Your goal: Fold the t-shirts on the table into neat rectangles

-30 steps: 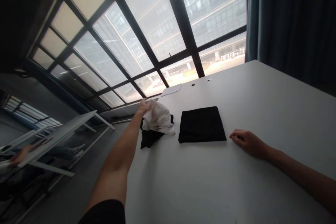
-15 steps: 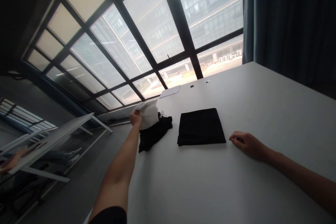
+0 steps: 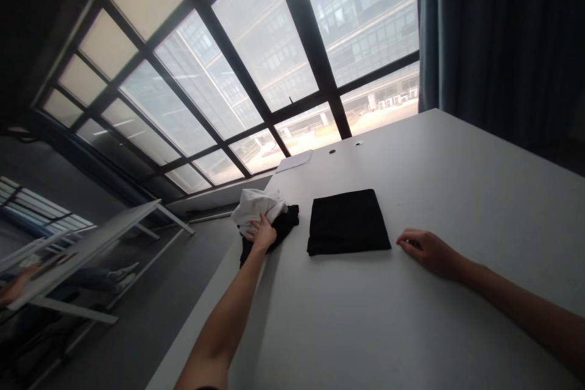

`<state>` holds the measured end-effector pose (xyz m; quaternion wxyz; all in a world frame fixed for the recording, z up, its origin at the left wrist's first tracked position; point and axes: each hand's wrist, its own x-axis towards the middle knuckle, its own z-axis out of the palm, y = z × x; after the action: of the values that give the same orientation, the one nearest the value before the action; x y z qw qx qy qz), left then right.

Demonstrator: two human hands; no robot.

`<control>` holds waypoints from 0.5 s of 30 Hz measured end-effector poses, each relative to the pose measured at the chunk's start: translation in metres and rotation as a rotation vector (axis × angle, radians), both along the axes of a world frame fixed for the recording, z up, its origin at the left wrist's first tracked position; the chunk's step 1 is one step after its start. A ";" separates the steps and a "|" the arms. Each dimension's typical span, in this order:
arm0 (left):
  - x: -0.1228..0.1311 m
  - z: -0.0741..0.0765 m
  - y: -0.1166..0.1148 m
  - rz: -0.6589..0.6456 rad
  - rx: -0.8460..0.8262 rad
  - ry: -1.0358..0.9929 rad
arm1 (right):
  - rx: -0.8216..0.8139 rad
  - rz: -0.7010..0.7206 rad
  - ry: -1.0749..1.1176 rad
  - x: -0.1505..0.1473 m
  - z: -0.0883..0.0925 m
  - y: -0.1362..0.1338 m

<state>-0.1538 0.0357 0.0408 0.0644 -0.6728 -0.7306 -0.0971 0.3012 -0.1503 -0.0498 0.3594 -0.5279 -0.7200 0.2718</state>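
My left hand (image 3: 262, 234) lies with fingers spread on a crumpled white cloth (image 3: 256, 204), at the left edge of the table. Beneath the white cloth is a bunched black garment (image 3: 289, 219), partly covered by it and by my hand. To the right, a black garment folded into a flat, neat rectangle (image 3: 350, 222) lies on the white table (image 3: 347, 317). Just beyond its near right corner my right hand (image 3: 429, 251) rests on the tabletop, fingers curled in, with no object visible in them.
White paper sheets (image 3: 294, 161) lie at the table's far left corner, near two round cable holes (image 3: 332, 152). Large windows (image 3: 269, 36) stand behind, with a dark curtain (image 3: 484, 42) at right. Another white table (image 3: 91, 250) is at left, with a person's arm (image 3: 21, 286) by it.
My left hand has let go of the raised white cloth, which now lies lower on the black garment. The hand has shifted right and spread its fingers. My right hand stays put.
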 end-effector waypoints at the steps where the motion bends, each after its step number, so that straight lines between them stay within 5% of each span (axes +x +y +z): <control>1: 0.014 -0.002 -0.006 -0.008 0.024 0.008 | -0.003 0.001 -0.004 0.000 0.000 0.000; 3: 0.049 -0.009 -0.021 -0.175 0.037 0.018 | -0.005 0.003 -0.013 0.001 -0.001 -0.001; 5: 0.089 -0.021 -0.039 -0.555 -0.017 -0.003 | 0.004 0.002 -0.021 0.002 -0.002 -0.001; 7: 0.125 -0.039 -0.057 -0.728 -0.067 -0.019 | 0.013 0.002 -0.024 0.003 -0.004 -0.001; 11: 0.165 -0.068 -0.076 -0.737 -0.092 -0.130 | 0.009 0.002 -0.026 0.003 -0.005 0.000; 15: 0.160 -0.054 -0.058 -0.580 -0.169 -0.681 | 0.023 0.005 -0.022 0.003 -0.006 0.000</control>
<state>0.0066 -0.0220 -0.0129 -0.2647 -0.7822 -0.4969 -0.2669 0.3047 -0.1499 -0.0555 0.3566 -0.5249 -0.7283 0.2585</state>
